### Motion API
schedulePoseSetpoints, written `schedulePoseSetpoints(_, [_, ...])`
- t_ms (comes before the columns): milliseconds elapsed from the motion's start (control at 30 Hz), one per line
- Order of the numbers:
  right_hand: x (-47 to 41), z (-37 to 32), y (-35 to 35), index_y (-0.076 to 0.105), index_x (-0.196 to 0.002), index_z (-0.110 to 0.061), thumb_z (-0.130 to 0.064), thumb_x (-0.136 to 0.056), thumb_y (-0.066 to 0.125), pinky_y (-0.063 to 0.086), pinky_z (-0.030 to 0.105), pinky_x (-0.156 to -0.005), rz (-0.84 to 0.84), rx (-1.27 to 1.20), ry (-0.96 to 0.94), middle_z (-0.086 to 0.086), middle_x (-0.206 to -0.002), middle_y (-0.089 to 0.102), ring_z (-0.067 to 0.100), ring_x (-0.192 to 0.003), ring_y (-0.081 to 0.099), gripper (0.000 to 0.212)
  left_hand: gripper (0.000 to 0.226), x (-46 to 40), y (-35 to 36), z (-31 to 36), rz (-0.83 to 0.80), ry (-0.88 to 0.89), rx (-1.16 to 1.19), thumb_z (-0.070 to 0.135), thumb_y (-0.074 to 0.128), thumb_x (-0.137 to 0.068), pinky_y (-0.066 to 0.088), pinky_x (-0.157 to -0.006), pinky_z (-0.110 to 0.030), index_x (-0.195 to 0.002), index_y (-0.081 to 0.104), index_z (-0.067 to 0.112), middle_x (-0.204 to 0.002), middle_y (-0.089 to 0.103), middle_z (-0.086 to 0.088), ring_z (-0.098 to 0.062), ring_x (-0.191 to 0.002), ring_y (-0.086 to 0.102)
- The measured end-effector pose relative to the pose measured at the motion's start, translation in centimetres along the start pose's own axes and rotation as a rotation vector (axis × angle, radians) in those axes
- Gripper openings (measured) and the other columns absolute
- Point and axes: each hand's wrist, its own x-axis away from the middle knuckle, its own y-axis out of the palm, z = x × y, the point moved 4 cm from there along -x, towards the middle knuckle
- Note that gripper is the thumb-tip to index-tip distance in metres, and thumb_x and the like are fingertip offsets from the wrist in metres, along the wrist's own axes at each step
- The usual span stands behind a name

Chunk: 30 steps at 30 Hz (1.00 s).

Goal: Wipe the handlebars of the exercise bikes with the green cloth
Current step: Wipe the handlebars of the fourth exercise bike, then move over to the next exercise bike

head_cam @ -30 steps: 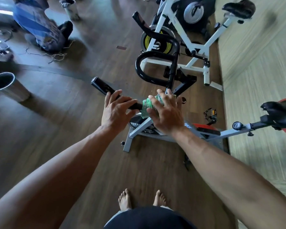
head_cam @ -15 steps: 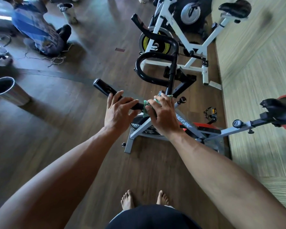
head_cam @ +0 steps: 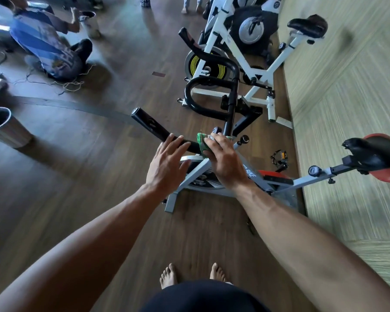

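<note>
Since a moment ago our left hand has let go of the near handlebar: its fingers are now spread and loose, with only the tips touching the black bar, where before they were wrapped around it. Our right hand stays clenched on the green cloth, pressing it around the same bar close to the centre stem, just beside the left fingertips. We judge the job to be at an early stage. The cloth is working the inner stretch of this grey bike, while the outer grip end, the looped bars ahead and the white bike beyond all appear to be waiting. Whether any part is already clean, we cannot tell.
</note>
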Motion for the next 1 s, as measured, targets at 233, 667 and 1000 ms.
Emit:
schedulePoseSetpoints(233, [4.7,-0.1,-0.6,0.059,-0.132,-0.005,-0.024,-0.1,0.053,0.047,0.052,-0.106,0.07,0.011,-0.015,0.02,-0.136,0.056,0.036,-0.127,0.054,0.039,0.038,4.1,0.9,0.8,0.027,-0.028,0.113,0.019,0.072,-0.085,0.05,-0.097,-0.041,-0.122,0.065,0.013,-0.122,0.064,-0.009,-0.028,-0.114,0.057])
schedulePoseSetpoints(667, [17.9,0.3,4.1,0.065,-0.124,-0.005,-0.015,-0.092,0.068,0.055,0.044,-0.096,-0.12,0.034,0.306,0.016,-0.125,0.062,0.034,-0.113,0.06,0.034,0.036,10.8,6.4,-0.3,-0.733,-0.172,0.104,0.039,0.062,-0.088,0.052,-0.092,-0.043,-0.122,0.061,0.026,-0.12,0.062,-0.004,-0.028,-0.111,0.06])
schedulePoseSetpoints(1000, [22.2,3.7,2.7,0.068,-0.118,-0.004,-0.026,-0.092,0.06,0.053,0.041,-0.092,-0.061,0.035,0.494,0.016,-0.118,0.065,0.037,-0.105,0.063,0.035,0.042,10.0,10.8,2.9,-0.909,-0.089,0.07,0.042,0.06,-0.087,0.053,-0.09,-0.043,-0.127,0.058,0.031,-0.123,0.06,-0.001,-0.025,-0.108,0.061])
